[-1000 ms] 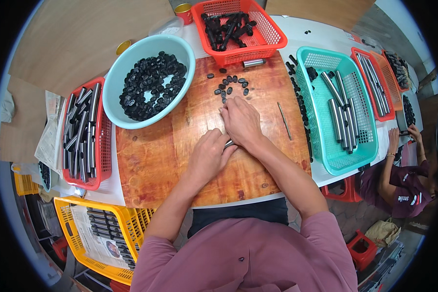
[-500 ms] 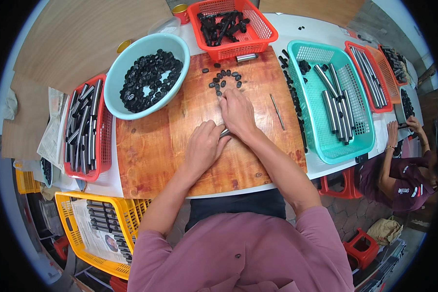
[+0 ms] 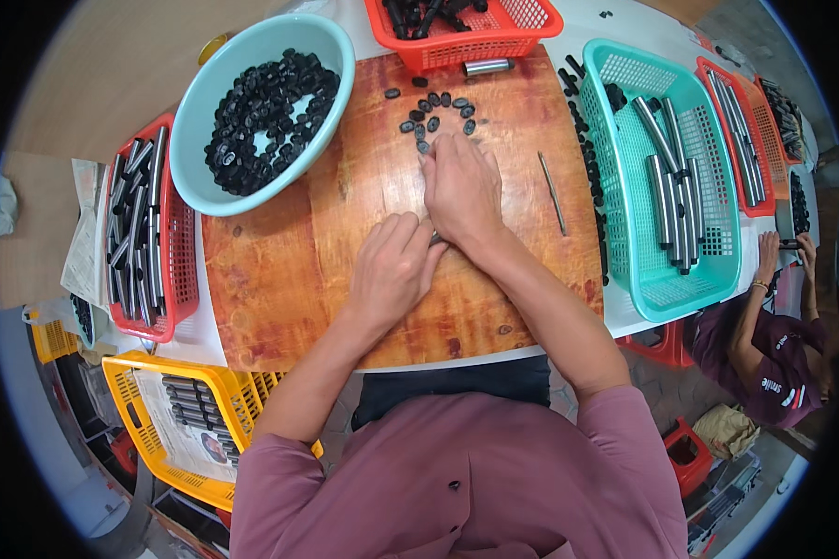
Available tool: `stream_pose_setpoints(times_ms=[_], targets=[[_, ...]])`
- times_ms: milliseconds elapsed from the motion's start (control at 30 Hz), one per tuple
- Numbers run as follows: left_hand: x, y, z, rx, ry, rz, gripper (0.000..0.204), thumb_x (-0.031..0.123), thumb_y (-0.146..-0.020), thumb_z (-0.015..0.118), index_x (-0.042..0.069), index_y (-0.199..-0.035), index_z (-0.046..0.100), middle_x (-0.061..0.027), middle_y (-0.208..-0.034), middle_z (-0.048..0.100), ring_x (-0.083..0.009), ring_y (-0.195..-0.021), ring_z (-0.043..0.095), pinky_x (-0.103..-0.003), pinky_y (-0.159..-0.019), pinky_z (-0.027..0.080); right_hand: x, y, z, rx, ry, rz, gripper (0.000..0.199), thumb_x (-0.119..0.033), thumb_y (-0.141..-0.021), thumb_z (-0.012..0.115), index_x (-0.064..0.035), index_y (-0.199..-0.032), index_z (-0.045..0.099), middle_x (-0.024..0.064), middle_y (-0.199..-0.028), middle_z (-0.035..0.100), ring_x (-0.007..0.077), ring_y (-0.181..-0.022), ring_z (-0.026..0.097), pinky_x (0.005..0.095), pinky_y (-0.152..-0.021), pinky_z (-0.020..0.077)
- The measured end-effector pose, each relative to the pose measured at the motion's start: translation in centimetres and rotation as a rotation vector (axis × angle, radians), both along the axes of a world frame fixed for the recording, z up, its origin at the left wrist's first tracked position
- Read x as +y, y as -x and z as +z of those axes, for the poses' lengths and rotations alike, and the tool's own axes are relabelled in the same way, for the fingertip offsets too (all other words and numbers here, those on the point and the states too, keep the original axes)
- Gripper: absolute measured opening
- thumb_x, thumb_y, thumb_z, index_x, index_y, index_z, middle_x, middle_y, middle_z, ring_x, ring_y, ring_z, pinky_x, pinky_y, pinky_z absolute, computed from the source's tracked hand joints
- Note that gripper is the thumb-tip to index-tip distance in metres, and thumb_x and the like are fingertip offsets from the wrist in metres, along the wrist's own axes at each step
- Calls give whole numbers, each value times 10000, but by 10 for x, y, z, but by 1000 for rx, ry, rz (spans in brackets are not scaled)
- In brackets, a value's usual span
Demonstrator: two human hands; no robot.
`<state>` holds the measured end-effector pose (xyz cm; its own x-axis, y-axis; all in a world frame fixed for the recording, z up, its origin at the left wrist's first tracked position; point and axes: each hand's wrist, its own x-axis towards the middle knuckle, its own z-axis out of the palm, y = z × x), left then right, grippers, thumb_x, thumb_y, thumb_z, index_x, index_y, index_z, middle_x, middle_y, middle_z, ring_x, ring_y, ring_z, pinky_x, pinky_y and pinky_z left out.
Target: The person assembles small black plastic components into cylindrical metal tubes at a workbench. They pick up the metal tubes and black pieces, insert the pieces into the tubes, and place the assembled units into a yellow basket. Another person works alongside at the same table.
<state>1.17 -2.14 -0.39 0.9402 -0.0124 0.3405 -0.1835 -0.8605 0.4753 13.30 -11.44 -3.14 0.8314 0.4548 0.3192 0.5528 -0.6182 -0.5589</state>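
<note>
At the far left a red basket holds grey metal tubes, with a folded printed sheet tucked just beside it; nearer, a yellow crate carries another printed sheet and more tubes. A pale blue bowl of black caps sits at the far left of the wooden surface. The left hand is curled narrow, the right hand flat with fingers closed; where they meet a small metal piece shows, though which one grips it I cannot tell. Loose black caps lie just beyond the right fingertips. A thin rod lies right, then a teal basket of tubes.
</note>
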Motion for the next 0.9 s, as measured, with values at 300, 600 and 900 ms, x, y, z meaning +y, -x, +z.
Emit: stream_pose_setpoints(times_ms=[300,600,900], targets=[[6,-5,0,-11,16,99,302,189,-860,773,-2,-1078,687,-156,-851,599,-340,-775,614,-402,-694,495,1,-17,-13,278,-578,-91,281,-269,-1012,571,-10,-916,623,113,-845,622,250,-811,610,388,-756,456],[35,-15,-10,360,1662,242,330,296,-1072,507,17,-1193,634,-129,-973,691,-202,-820,662,-348,-725,568,-8,-17,-13,420,-837,-63,365,-308,-1064,527,-13,-876,633,19,-731,560,97,-690,515,277,-649,440],[19,-39,-4,371,1899,102,431,412,-1072,487,28,-1246,580,-85,-924,640,-171,-750,628,-304,-657,540,-13,-16,-13,541,-904,-18,326,-292,-1047,553,-12,-916,656,51,-756,619,117,-714,562,291,-672,463]])
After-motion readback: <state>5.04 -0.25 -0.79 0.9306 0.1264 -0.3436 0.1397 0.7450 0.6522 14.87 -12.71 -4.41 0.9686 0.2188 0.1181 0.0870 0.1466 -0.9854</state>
